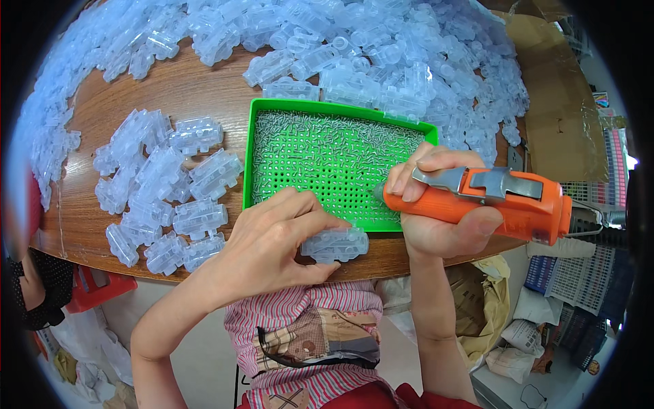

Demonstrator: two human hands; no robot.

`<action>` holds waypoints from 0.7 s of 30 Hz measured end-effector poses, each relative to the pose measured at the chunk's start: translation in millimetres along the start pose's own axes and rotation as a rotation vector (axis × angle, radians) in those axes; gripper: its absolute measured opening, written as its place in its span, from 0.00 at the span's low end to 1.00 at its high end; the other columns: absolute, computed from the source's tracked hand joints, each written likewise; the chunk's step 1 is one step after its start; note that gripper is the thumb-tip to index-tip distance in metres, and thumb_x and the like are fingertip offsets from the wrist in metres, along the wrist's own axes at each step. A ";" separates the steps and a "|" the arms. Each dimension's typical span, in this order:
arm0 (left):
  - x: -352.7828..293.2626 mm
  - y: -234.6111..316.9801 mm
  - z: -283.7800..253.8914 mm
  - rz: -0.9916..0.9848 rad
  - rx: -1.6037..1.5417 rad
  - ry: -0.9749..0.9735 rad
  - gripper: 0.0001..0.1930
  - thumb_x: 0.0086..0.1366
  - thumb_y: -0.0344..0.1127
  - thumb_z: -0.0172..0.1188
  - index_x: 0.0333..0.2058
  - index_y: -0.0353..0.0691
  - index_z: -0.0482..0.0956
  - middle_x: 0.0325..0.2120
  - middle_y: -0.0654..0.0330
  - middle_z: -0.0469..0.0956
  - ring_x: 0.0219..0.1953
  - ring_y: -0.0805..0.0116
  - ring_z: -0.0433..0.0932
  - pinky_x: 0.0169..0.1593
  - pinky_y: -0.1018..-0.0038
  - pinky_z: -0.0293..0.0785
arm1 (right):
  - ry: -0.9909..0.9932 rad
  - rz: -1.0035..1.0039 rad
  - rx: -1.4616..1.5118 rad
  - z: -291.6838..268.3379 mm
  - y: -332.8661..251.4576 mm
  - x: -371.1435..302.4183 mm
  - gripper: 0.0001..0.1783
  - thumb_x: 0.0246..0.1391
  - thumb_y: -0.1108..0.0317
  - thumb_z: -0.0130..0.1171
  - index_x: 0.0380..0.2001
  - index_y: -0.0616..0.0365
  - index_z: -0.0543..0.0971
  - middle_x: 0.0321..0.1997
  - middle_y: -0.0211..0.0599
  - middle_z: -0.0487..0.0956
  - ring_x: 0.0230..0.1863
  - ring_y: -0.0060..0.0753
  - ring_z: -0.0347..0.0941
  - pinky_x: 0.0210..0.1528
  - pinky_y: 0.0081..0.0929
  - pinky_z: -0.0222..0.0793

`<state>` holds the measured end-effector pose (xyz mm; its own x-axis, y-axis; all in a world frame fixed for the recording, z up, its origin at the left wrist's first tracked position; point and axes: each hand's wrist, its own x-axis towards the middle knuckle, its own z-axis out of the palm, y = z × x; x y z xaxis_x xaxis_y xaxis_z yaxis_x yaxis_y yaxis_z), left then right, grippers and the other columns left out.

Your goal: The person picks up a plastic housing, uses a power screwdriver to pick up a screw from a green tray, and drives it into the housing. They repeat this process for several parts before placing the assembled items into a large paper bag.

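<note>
Clear part [337, 247]: at the table's [88, 238] edge, just on the person's side of the green tray [250, 157].
Long axis: left to right, roughly along the tray's near wall.
Left hand [276, 235]: nearer the part, thumb and forefinger pinching its left portion; the right end sticks out free.
Right hand [432, 235]: wrapped around the orange driver [443, 208], tip leftward over the tray (whether it touches a screw, I cannot tell).
Tip to part: toward the person and leftward, apart.
</note>
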<state>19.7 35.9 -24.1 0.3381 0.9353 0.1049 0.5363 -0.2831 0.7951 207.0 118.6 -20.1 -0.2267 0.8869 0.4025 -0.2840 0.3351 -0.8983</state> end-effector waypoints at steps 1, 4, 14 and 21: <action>-0.3 -0.1 0.2 0.005 0.003 0.000 0.22 0.41 0.36 0.71 0.39 0.44 0.81 0.28 0.63 0.72 0.33 0.64 0.71 0.36 0.71 0.68 | -0.002 0.000 0.001 -0.6 2.4 0.4 0.44 0.47 0.24 0.43 0.35 0.63 0.70 0.19 0.35 0.69 0.20 0.26 0.65 0.24 0.25 0.67; -1.0 -0.8 -0.4 0.006 -0.006 -0.006 0.22 0.41 0.36 0.72 0.39 0.45 0.81 0.28 0.63 0.72 0.33 0.64 0.72 0.36 0.71 0.68 | -0.045 -0.081 0.194 -2.5 10.0 1.6 0.44 0.48 0.25 0.43 0.35 0.63 0.70 0.20 0.35 0.69 0.21 0.26 0.65 0.24 0.25 0.67; -1.2 -12.2 -5.9 0.030 -0.094 -0.051 0.24 0.42 0.42 0.73 0.42 0.46 0.82 0.28 0.60 0.76 0.32 0.62 0.74 0.34 0.69 0.70 | -0.161 -0.087 0.174 7.8 -41.1 -0.8 0.45 0.47 0.24 0.45 0.39 0.63 0.71 0.20 0.35 0.69 0.24 0.28 0.67 0.25 0.25 0.66; -3.0 -13.9 -4.7 0.061 -0.109 -0.031 0.24 0.43 0.43 0.73 0.42 0.46 0.82 0.27 0.60 0.76 0.32 0.61 0.75 0.33 0.69 0.70 | -0.227 -0.197 0.037 41.2 -72.3 -18.5 0.39 0.45 0.26 0.50 0.31 0.57 0.67 0.16 0.33 0.68 0.20 0.28 0.65 0.17 0.27 0.67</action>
<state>7.6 38.1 -32.7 0.3925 0.9094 0.1379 0.4276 -0.3132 0.8480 193.3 64.9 44.7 -0.3649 0.7111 0.6010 -0.3762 0.4778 -0.7938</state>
